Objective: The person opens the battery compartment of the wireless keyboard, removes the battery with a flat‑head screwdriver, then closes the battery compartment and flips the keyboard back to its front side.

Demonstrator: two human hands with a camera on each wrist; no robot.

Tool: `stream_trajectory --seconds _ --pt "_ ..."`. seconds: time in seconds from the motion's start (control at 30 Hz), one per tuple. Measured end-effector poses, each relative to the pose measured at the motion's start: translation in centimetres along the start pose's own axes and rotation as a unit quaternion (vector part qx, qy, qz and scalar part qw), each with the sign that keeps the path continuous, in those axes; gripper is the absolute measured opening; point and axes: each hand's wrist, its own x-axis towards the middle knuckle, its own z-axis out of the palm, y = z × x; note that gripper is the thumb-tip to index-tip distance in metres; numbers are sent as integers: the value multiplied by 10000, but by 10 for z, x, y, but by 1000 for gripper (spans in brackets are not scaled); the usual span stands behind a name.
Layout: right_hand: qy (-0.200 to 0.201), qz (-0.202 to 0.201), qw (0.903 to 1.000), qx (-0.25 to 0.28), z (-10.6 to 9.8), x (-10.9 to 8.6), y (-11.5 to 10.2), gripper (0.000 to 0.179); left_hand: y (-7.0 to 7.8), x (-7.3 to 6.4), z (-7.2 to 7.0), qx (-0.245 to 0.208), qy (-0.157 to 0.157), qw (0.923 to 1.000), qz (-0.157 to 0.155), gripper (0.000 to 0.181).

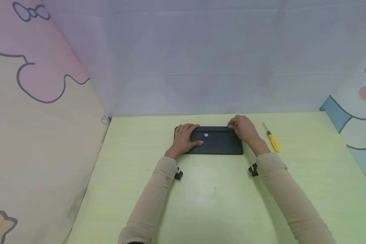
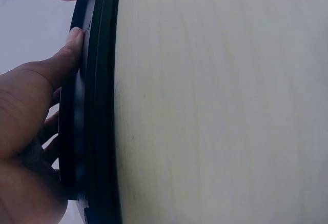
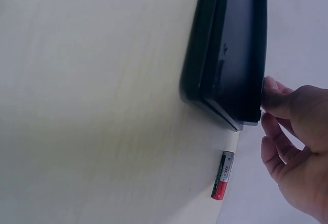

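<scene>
A black keyboard (image 1: 218,144) lies underside up on the table, a small white round sticker on it and a raised strip along its far side. My left hand (image 1: 184,138) holds its left end, with the thumb flat on the underside and the fingers over the far edge. At the far right corner my right hand (image 1: 242,128) pinches the edge between thumb and fingers. In the right wrist view, a battery (image 3: 223,175) with a red end lies on the table beyond the keyboard's end, near the right hand (image 3: 297,142).
To the right of the right hand lies a screwdriver (image 1: 272,139) with a yellow handle, its shaft toward the back. A pale wall (image 1: 213,67) rises behind the light yellow table (image 1: 213,203). Cartoon-printed panels (image 1: 33,135) flank the table.
</scene>
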Motion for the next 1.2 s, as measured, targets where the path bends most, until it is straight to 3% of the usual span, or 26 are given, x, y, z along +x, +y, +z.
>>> stream_trajectory --seconds 0.4,0.83,1.2 --pt "213 -277 9993 89 4 -7 -3 16 -2 -1 -2 134 -80 9999 -45 79" --pt "285 -261 9992 140 -4 -12 -3 17 2 -1 -6 332 -226 9992 -18 79" --pt "110 -267 9994 174 -11 -19 3 22 7 -3 -13 337 -330 9989 -12 80"
